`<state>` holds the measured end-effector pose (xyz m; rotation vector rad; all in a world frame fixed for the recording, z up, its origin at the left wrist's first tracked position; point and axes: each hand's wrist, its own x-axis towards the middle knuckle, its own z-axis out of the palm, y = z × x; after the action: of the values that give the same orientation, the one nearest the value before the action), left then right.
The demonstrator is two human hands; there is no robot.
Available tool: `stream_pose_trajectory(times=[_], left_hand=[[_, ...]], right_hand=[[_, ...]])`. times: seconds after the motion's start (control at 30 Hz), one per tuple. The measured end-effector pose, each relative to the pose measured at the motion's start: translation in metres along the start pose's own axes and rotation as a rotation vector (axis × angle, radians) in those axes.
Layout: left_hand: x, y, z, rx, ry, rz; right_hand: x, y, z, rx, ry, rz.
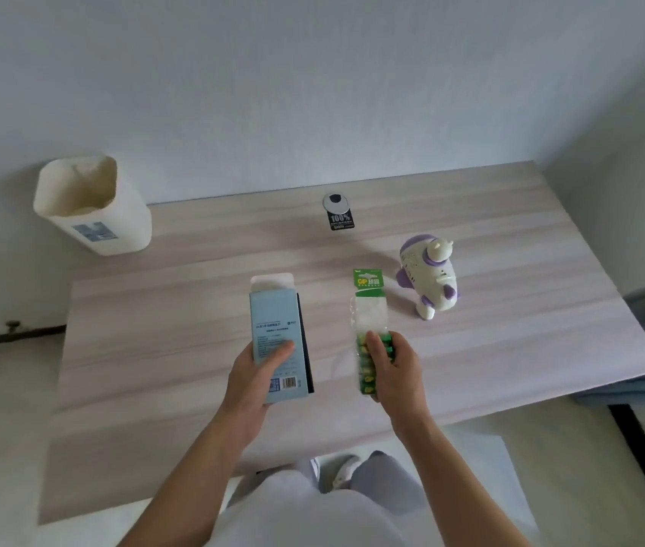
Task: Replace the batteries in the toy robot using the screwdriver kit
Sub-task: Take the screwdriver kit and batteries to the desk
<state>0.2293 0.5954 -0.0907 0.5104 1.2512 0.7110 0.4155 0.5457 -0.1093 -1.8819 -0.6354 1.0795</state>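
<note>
The green card header of the clear plastic battery pack (368, 284) reads "GP" in yellow; the characters beside it are too small to read. A black sticker (340, 222) on the pale wood-grain table (155, 309) shows "100%". The light blue cardboard box (275, 333) carries a barcode and illegible fine print. The label on the cream plastic bin (123, 215) is blurred.

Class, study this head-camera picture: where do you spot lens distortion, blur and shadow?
Head view: wide-angle lens skews the table edges; battery pack in the right hand looks blurred; blue box in the left hand has unreadable print; soft light, faint shadow beside the toy robot.
</note>
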Motion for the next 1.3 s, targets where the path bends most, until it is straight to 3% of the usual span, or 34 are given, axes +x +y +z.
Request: stream_pose_trajectory(times=[0.5,0.97,1.3], left_hand=[[0.006,-0.034,0.004,-0.038,0.263,0.021],[0.059,-0.079,-0.036,0.228,0.351,0.009],[0.077,-0.089,-0.056,0.486,0.428,0.082]], right_hand=[[0.056,0.023,-0.001,-0.143,-0.246,0.040],[0.067,0.071,0.048,-0.270,-0.172,0.038],[0.063,0.096,0.082,-0.538,-0.085,-0.140]])
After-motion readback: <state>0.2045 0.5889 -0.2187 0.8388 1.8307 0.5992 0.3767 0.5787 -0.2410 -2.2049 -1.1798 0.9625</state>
